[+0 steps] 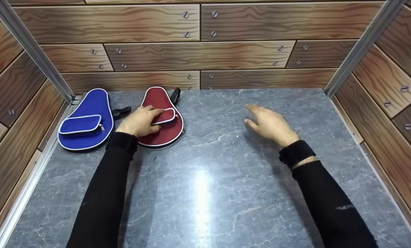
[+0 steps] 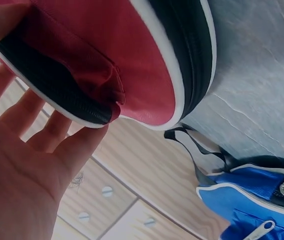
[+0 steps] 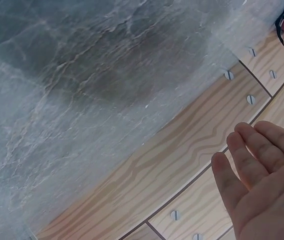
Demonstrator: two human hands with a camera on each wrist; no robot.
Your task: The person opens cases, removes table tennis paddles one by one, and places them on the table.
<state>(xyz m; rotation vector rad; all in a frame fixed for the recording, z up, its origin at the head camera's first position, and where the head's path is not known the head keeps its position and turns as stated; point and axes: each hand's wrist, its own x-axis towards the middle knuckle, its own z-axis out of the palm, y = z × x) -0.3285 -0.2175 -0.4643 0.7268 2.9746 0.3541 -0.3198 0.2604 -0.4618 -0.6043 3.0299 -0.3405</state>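
A red table tennis paddle case (image 1: 166, 134) with white piping lies on the grey table. Its small front pocket (image 2: 52, 75) is pinched between the thumb and fingers of my left hand (image 1: 139, 121); in the left wrist view the pocket stands out from the case face. To the left lies a blue paddle case (image 1: 88, 105) with a zipped pocket. My right hand (image 1: 269, 124) hovers above the table on the right, fingers extended, holding nothing.
Black straps (image 1: 122, 112) stick out beside both cases. Wood-patterned panels (image 1: 198, 57) enclose the grey marbled table (image 1: 219, 155) at the back and both sides. Metal posts (image 1: 360, 44) stand at the back corners.
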